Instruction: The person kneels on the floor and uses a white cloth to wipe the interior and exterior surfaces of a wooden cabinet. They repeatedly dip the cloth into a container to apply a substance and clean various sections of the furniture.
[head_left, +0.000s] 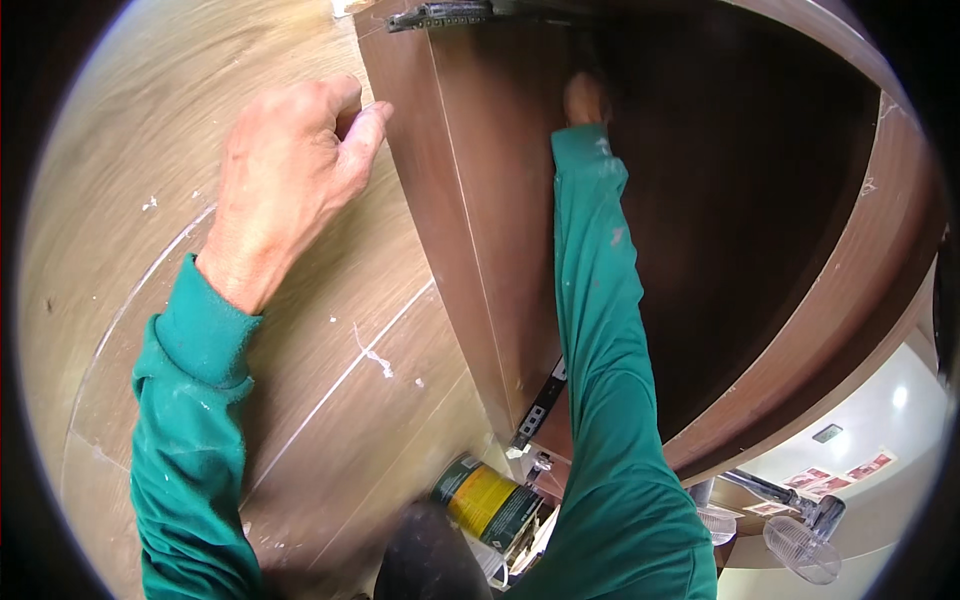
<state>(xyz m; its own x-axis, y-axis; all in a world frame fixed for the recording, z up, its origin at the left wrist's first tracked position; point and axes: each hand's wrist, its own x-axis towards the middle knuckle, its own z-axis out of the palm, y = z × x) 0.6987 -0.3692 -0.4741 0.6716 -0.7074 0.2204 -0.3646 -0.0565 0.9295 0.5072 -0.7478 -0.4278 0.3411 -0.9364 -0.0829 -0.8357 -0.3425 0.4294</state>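
Note:
My left hand (289, 161) hovers over the wood-look tiled floor (360, 300), beside the front edge of a brown wooden cabinet (480, 187). Its fingers curl toward the thumb; a gap shows between them, and I see nothing held. My right hand (587, 99) reaches deep into the dark cabinet interior, near its brown side panel. Shadow hides those fingers and anything they may touch. A black metal drawer slide (442, 13) lies at the top of the panel. Another black slide (540, 412) is fixed lower down, beside my right sleeve.
A green and yellow labelled can (487, 501) stands near my knee, by a metal hinge (540, 463). The cabinet's curved-looking edge (817, 300) runs along the right. Clear plastic-like ribbed covers (802, 551) are at lower right. White scraps (379, 361) dot the floor.

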